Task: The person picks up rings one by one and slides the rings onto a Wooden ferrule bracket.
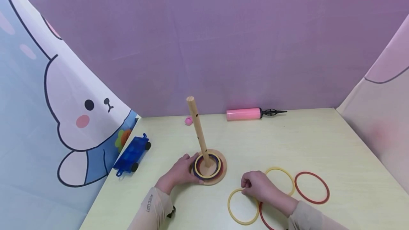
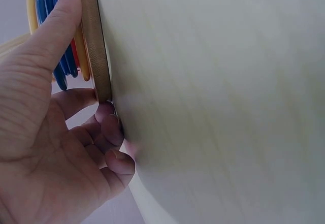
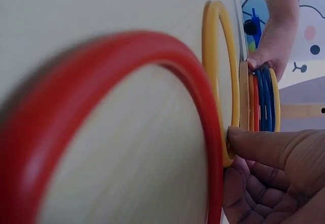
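Observation:
My left hand [image 1: 183, 170] grips the left edge of the round wooden base [image 1: 224, 168] of a ring-toss stand, whose post [image 1: 198, 130] leans leftward in the head view. Around the post's foot lie several stacked rings, a yellow ring [image 1: 207, 178] on top, with blue rings [image 2: 60, 74] and red below. To the right of the stand, my right hand [image 1: 260, 186] pinches the rim of a yellow ring [image 3: 209, 38] between thumb and fingers. That ring is on or very near the table. A red ring [image 3: 147, 43] lies close to this hand, partly hidden under the forearm.
Another yellow ring [image 1: 292, 180] and a red ring [image 1: 328, 190] lie to the right. At the back are a pink hand pump [image 1: 244, 114] and a small pink piece [image 1: 188, 120]. A blue toy cart [image 1: 131, 154] stands by the table's left edge.

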Demonstrator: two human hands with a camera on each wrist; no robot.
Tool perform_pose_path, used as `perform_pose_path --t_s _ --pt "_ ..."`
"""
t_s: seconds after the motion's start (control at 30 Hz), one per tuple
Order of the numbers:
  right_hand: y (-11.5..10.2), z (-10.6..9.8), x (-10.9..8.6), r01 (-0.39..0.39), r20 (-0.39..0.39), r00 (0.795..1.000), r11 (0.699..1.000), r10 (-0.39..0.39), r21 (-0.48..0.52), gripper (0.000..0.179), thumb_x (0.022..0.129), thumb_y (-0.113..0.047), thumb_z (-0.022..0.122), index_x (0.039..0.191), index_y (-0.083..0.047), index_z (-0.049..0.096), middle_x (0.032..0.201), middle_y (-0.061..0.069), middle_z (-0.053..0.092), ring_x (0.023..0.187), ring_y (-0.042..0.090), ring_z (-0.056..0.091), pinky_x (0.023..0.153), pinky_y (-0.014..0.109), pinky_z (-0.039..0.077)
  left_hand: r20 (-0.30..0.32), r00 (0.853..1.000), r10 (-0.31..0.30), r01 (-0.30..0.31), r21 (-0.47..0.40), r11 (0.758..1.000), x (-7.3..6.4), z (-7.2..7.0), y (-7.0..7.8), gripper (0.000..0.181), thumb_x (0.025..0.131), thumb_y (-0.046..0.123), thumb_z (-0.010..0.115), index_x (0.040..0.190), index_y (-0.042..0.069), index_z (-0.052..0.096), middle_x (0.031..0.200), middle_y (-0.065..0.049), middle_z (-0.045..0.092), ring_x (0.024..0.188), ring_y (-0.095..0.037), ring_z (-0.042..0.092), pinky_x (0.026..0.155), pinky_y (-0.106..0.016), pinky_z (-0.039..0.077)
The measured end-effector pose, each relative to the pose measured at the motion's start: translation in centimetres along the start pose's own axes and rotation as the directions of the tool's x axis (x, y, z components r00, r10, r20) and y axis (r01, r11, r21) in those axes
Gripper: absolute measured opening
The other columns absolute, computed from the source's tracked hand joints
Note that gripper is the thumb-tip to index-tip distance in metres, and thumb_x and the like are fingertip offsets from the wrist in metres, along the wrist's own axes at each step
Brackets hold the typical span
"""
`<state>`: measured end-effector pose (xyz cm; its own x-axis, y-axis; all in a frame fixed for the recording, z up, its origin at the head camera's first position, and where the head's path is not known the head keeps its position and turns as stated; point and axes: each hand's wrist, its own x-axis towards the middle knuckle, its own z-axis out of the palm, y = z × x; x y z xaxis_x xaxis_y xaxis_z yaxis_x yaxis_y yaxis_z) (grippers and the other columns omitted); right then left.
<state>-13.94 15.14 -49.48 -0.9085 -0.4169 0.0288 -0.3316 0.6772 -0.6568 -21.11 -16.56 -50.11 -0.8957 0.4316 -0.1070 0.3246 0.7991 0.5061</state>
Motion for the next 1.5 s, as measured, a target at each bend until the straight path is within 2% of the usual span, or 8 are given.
perform_pose_path --t_s 0.3,0.5,0.67,0.77,0.9,1.1,1.3,1.5 --pt "-0.3 -0.2 0.2 -0.002 -0.015 1.000 1.000 0.002 -0.011 0.018 0.073 -0.003 0.076 0.067 -0.017 0.066 0.063 -0.013 0.055 0.058 0.002 0.048 0.060 0.024 0.042 -0.004 1.000 0.006 -0.006 0.003 1.000 0.0 -0.1 0.0 0.115 0.061 0.052 0.089 0.152 0.010 0.033 0.099 -0.003 0.047 0.088 -0.018 0.044 0.081 -0.038 0.042" --pt "-0.1 -0.2 0.6 -0.050 0.049 0.998 0.982 0.041 0.183 0.010 0.076 -0.006 0.079 0.074 -0.011 0.070 0.066 -0.007 0.061 0.057 0.008 0.053 0.052 0.024 0.045 -0.009 1.000 0.018 -0.017 0.019 1.000 -0.1 0.0 0.0 0.114 0.061 0.050 0.089 0.152 0.009 0.034 0.098 -0.003 0.046 0.086 -0.017 0.043 0.079 -0.036 0.042" --pt "-0.3 -0.8 1.2 -0.093 0.108 0.993 0.921 0.055 0.379 0.005 0.080 -0.005 0.076 0.080 -0.004 0.071 0.069 0.002 0.066 0.056 0.012 0.059 0.052 0.026 0.050 -0.007 1.000 0.008 -0.008 0.007 1.000 -0.1 0.0 0.2 0.114 0.061 0.050 0.089 0.152 0.010 0.034 0.098 -0.003 0.046 0.087 -0.018 0.044 0.081 -0.038 0.042" --pt "-0.9 -1.4 1.5 -0.138 0.160 0.985 0.854 0.066 0.501 0.007 0.081 -0.004 0.075 0.084 0.000 0.070 0.073 0.011 0.067 0.057 0.015 0.061 0.054 0.029 0.053 -0.008 1.000 0.007 -0.007 0.006 1.000 -0.1 -0.1 0.2 0.114 0.061 0.050 0.089 0.152 0.011 0.034 0.098 -0.003 0.046 0.088 -0.018 0.044 0.082 -0.038 0.042" --pt "-1.9 -2.5 2.0 -0.189 0.215 0.974 0.781 0.073 0.595 0.012 0.083 -0.004 0.074 0.090 0.004 0.069 0.076 0.016 0.067 0.059 0.015 0.062 0.058 0.032 0.055 -0.006 1.000 0.009 -0.009 0.012 1.000 -0.1 -0.1 0.2 0.113 0.061 0.049 0.090 0.152 0.010 0.034 0.098 -0.003 0.046 0.088 -0.018 0.044 0.082 -0.038 0.043" --pt "-3.8 -3.9 2.6 -0.203 0.227 0.972 0.727 0.067 0.656 0.016 0.086 -0.004 0.071 0.094 0.008 0.066 0.076 0.008 0.066 0.063 0.015 0.062 0.061 0.030 0.055 0.000 1.000 0.003 -0.003 0.017 1.000 0.1 0.1 -0.1 0.116 0.060 0.054 0.088 0.153 0.012 0.033 0.098 -0.002 0.046 0.087 -0.017 0.044 0.080 -0.036 0.042" --pt "-5.2 -5.0 3.1 -0.210 0.211 0.974 0.675 0.083 0.708 0.017 0.087 -0.003 0.069 0.096 0.011 0.062 0.077 0.006 0.065 0.063 0.013 0.061 0.063 0.029 0.054 0.005 1.000 0.000 0.000 0.024 1.000 0.1 0.0 -0.1 0.115 0.060 0.053 0.089 0.152 0.011 0.034 0.099 -0.002 0.045 0.086 -0.017 0.042 0.076 -0.034 0.041" --pt "-6.7 -6.1 3.6 -0.193 0.177 0.980 0.644 0.089 0.740 0.017 0.088 -0.003 0.069 0.098 0.010 0.062 0.077 0.005 0.066 0.064 0.013 0.061 0.064 0.029 0.054 -0.004 1.000 0.019 -0.019 0.044 0.999 0.1 0.0 0.0 0.116 0.059 0.054 0.089 0.152 0.010 0.035 0.097 -0.001 0.045 0.084 -0.016 0.042 0.074 -0.032 0.040"
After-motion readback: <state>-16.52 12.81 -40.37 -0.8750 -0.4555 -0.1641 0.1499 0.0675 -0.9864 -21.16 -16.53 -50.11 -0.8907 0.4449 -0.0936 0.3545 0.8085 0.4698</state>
